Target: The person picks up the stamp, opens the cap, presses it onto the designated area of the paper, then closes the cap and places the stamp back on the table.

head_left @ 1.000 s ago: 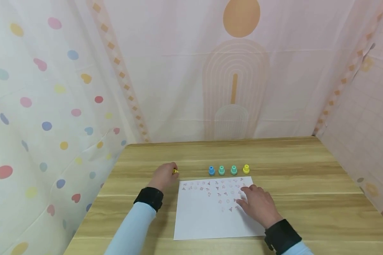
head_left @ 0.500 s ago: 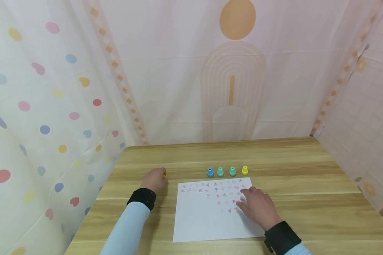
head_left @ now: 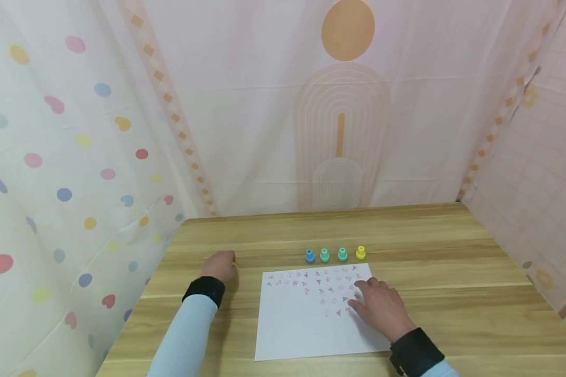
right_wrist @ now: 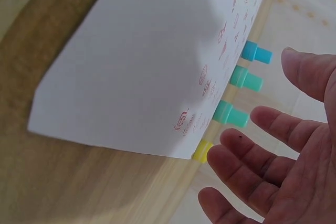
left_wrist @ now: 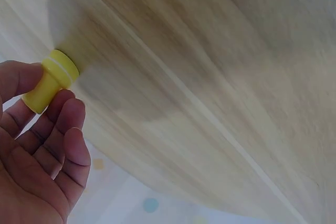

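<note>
Left of the paper, my left hand (head_left: 219, 265) pinches a yellow stamp (left_wrist: 46, 86) between thumb and fingers. In the left wrist view its wider end is close over the wooden table. My right hand (head_left: 382, 308) lies over the right side of a white sheet of paper (head_left: 297, 327), fingers apart and relaxed, holding nothing. Small red stamped prints cover the top and right part of the sheet. Behind the sheet stand a blue stamp (head_left: 309, 256), two green stamps (head_left: 324, 255) and another yellow stamp (head_left: 360, 253), all upright in a row.
The wooden table (head_left: 453, 293) reaches back to a pale patterned curtain (head_left: 264, 131). A dotted curtain (head_left: 94, 204) hangs along the left side, and a checked one (head_left: 547, 209) on the right.
My left hand has moved left, away from the sheet, with the yellow stamp, and sits lower in view. My right hand has stayed at the sheet's right side.
</note>
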`<state>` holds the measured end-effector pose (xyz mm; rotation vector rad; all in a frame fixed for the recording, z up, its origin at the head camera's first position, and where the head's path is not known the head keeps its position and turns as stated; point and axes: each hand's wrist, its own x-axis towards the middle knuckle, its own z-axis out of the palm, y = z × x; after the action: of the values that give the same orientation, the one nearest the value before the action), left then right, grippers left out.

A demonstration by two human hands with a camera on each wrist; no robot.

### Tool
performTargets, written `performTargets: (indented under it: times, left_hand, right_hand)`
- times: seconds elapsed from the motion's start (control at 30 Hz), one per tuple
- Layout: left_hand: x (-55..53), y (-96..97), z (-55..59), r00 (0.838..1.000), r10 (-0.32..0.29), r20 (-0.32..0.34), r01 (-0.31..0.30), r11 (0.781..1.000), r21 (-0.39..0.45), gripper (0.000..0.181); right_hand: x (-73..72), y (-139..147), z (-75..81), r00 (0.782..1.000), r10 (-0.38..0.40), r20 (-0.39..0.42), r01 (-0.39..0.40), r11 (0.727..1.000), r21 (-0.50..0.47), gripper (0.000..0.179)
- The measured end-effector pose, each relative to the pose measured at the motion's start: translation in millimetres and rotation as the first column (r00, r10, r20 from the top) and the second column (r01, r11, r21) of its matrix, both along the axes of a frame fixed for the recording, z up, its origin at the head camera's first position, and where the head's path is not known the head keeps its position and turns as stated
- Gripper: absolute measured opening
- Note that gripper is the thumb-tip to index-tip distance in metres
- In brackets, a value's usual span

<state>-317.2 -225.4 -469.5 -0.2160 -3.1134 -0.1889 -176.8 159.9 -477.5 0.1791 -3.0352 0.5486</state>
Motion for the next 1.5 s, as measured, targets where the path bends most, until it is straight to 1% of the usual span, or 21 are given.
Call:
performTargets:
  times: [0.07,0.23,0.33,0.43,0.53,0.63,0.73,0.87,0.97,1.1,1.3,1.5]
  left_hand:
    - [-0.5,-2.2,-0.3,1.0,0.01,0.008,-0.01,1.0,-0.003,0.01]
    - [-1.4,-6.8,-1.4,1.0,0.01,0.017,-0.01,1.0,0.003,0.006]
    - [-0.6,-8.7,-1.3,1.0,0.02,0.02,-0.021,1.0,0.006,0.007]
    - [0.9,-10.0,-0.1,0.999,0.044,0.025,-0.044,0.999,0.003,0.014]
    - [1.6,-11.2,1.3,0.997,0.075,0.036,-0.075,0.997,-0.004,0.025]
    - [0.8,-11.5,3.8,0.996,0.083,0.029,-0.083,0.996,-0.023,0.037]
    - [-1.7,-10.2,6.8,0.998,0.063,0.005,-0.063,0.997,-0.046,0.044]
    - [-4.2,-4.3,12.4,0.999,0.045,0.002,-0.045,0.998,-0.053,0.048]
    - [-4.0,4.4,18.2,0.999,0.034,0.003,-0.034,0.998,-0.053,0.049]
    - [-2.5,19.2,23.8,1.0,0.006,-0.021,-0.007,0.998,-0.062,0.047]
    - [-3.9,40.4,24.0,0.996,-0.057,-0.071,0.052,0.996,-0.071,0.047]
    - [-6.5,59.2,22.8,0.991,-0.109,-0.073,0.105,0.992,-0.064,0.048]
  right_hand:
    - [-0.2,0,0.2,1.0,0.001,0.003,-0.001,1.0,-0.004,0.043]
    - [-0.3,-1,0.5,1.0,0.001,0.01,0.0,1.0,-0.017,0.043]
    - [0.4,-1,0.9,1.0,-0.001,0.014,0.001,1.0,-0.022,0.043]
    - [1.6,-1,1.5,1.0,-0.003,0.015,0.003,1.0,-0.024,0.044]
    - [1.4,-1,2.2,1.0,0.0,0.013,0.0,1.0,-0.026,0.044]
    - [0.4,-1,2.8,1.0,0.003,0.011,-0.003,1.0,-0.025,0.044]
    - [-0.4,0,2.6,1.0,0.004,0.009,-0.004,1.0,-0.023,0.044]
    - [-0.1,0,1.1,1.0,0.002,0.006,-0.002,1.0,-0.017,0.044]
    - [0.5,0,0.4,1.0,0.002,0.003,-0.002,1.0,-0.009,0.044]
    - [0.4,0,0.6,1.0,0.005,0.005,-0.005,1.0,-0.003,0.044]
    - [0.8,-1,1.1,1.0,0.005,0.019,-0.005,1.0,-0.003,0.044]
    - [1.9,-2,-0.1,1.0,0.006,0.016,-0.006,1.0,-0.001,0.044]
